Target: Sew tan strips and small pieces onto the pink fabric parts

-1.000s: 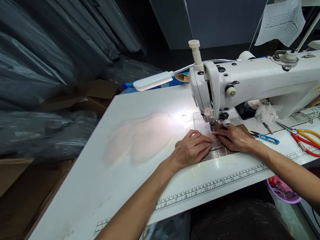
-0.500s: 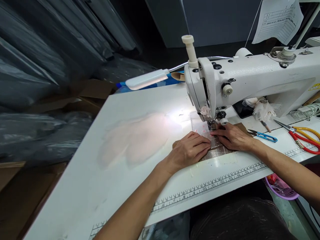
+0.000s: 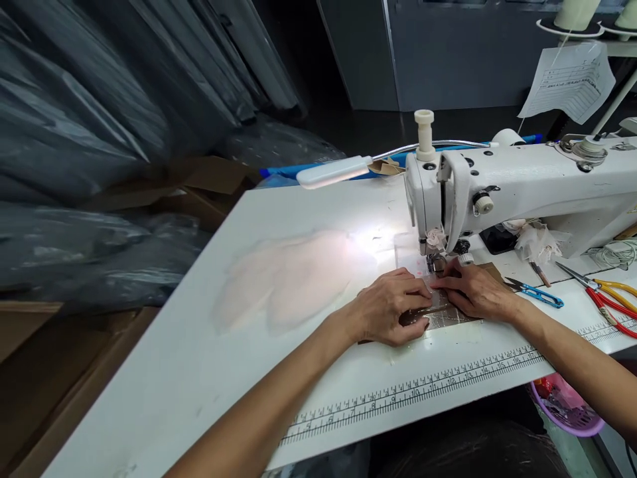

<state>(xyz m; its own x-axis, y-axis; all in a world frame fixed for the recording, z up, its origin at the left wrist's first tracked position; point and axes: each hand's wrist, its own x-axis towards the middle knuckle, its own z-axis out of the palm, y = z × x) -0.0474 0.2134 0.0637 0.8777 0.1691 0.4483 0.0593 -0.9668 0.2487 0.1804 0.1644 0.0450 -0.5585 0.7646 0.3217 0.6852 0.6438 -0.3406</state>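
A shiny brown piece of fabric (image 3: 450, 320) lies on the white table in front of the sewing machine (image 3: 522, 176), partly under my hands. My left hand (image 3: 391, 307) has its fingers curled and closed on the left part of this fabric, thumb low at the near side. My right hand (image 3: 472, 289) is closed at the fabric's right part, its thumb and forefinger pinched close by the presser foot (image 3: 438, 264). A clear sheet with small pink marks (image 3: 405, 252) lies left of the foot; its extent under my fingers is hidden.
Blue thread snips (image 3: 535, 292) and red-and-yellow-handled scissors (image 3: 610, 299) lie to the right. A lamp (image 3: 333, 172) lights the table (image 3: 189, 365). A printed ruler (image 3: 418, 395) runs along the front edge. Cardboard boxes (image 3: 219, 179) stand left; a purple basket (image 3: 567, 418) sits below right.
The view has shifted, so the machine and table appear lower and farther right. My left fingers have curled more, with the thumb now drawn in at the fabric. My right hand stays by the foot.
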